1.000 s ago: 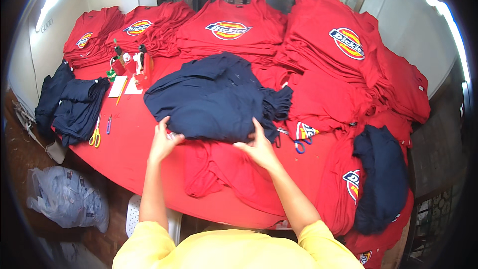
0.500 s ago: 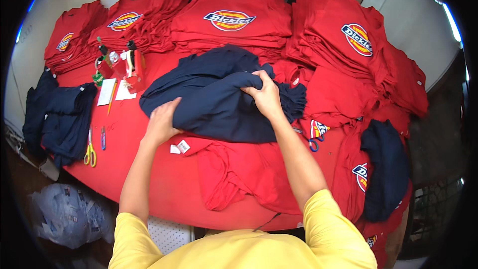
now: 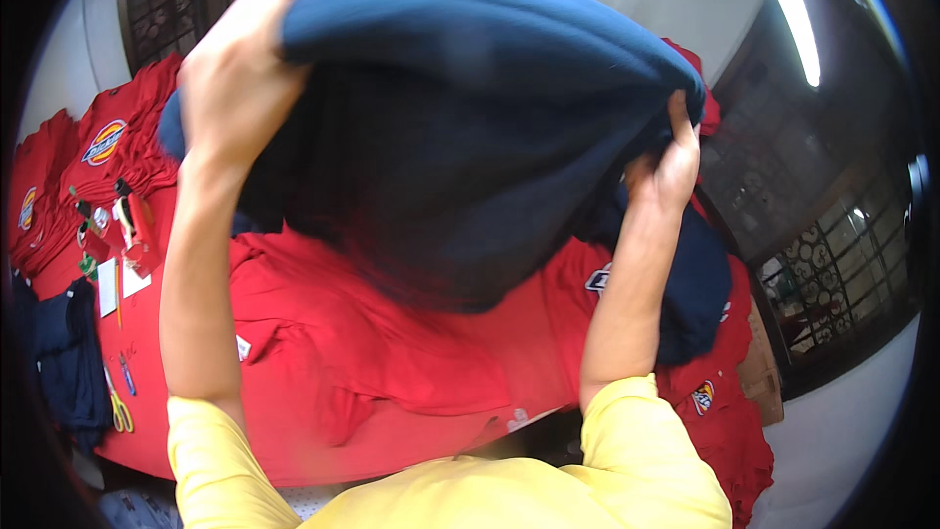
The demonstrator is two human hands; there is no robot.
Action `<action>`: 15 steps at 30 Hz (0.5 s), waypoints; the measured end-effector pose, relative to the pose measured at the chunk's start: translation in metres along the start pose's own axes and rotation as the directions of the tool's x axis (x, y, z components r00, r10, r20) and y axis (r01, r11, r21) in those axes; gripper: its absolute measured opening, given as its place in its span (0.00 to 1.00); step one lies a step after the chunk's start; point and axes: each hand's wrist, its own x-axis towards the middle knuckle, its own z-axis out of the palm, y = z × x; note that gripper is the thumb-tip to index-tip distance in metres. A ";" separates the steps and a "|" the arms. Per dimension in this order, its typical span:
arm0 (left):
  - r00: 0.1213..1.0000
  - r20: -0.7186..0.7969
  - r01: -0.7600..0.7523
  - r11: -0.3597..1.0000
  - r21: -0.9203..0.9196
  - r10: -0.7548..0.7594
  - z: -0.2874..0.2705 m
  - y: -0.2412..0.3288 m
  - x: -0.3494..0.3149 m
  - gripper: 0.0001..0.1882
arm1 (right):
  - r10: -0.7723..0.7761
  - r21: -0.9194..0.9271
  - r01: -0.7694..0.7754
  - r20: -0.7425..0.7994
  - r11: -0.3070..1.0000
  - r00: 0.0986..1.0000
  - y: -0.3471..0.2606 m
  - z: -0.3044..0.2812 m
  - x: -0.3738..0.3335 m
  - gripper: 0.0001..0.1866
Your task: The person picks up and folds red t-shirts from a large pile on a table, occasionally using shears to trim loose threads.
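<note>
A navy cloth garment (image 3: pixel 470 108) is lifted and spread in the air above the table, its lower part hanging loose and blurred. My left hand (image 3: pixel 240 69), also blurred, grips its upper left edge. At the right edge, my right hand (image 3: pixel 668 162) has its thumb against the cloth and the other fingers partly hidden. Under the raised garment a crumpled red garment (image 3: pixel 362 343) lies on the red table cover (image 3: pixel 225 451). Much of the table's far side is hidden behind the navy cloth.
Red shirt stacks (image 3: pixel 108 137) stand at the far left. Near them are a red tape dispenser (image 3: pixel 139 235), yellow-handled scissors (image 3: pixel 119 411), a blue pen-like tool (image 3: pixel 126 374) and folded navy garments (image 3: pixel 70 348). Another navy garment (image 3: pixel 697 284) lies at the right, over red shirts.
Both hands have raised the navy garment from the table and spread it wide. The view has turned toward the right, bringing in more of the right wall and grille.
</note>
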 end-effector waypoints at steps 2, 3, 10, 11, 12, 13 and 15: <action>0.998 0.034 -0.051 0.995 -0.086 0.054 0.066 0.044 0.032 0.18 | 0.050 -0.069 -0.054 -0.054 0.996 0.997 -0.042 -0.077 0.071 0.21; 0.993 0.115 0.003 0.992 -0.125 0.012 0.089 0.074 0.046 0.17 | -0.042 -0.180 0.018 -0.131 0.983 0.991 -0.062 -0.093 0.086 0.21; 0.878 -0.479 -0.242 0.872 -0.425 0.010 0.206 0.275 0.139 0.04 | -0.528 -0.391 0.493 0.021 0.777 0.849 -0.348 -0.185 0.099 0.22; 0.871 -0.491 -0.219 0.899 -0.380 0.005 0.218 0.308 0.133 0.03 | -0.603 -0.474 0.563 0.081 0.677 0.793 -0.380 -0.215 0.091 0.22; 0.923 -0.383 -0.212 0.889 -0.406 0.046 0.230 0.337 0.117 0.06 | -0.627 -0.536 0.554 0.060 0.636 0.777 -0.392 -0.244 0.070 0.24; 0.939 -0.333 -0.233 0.876 -0.423 0.089 0.248 0.359 0.097 0.04 | -0.615 -0.672 0.530 0.139 0.517 0.776 -0.387 -0.269 0.040 0.26; 0.968 -0.080 -0.250 0.877 -0.411 0.238 0.280 0.379 0.026 0.07 | -0.517 -0.739 0.394 0.072 0.547 0.853 -0.337 -0.312 -0.021 0.28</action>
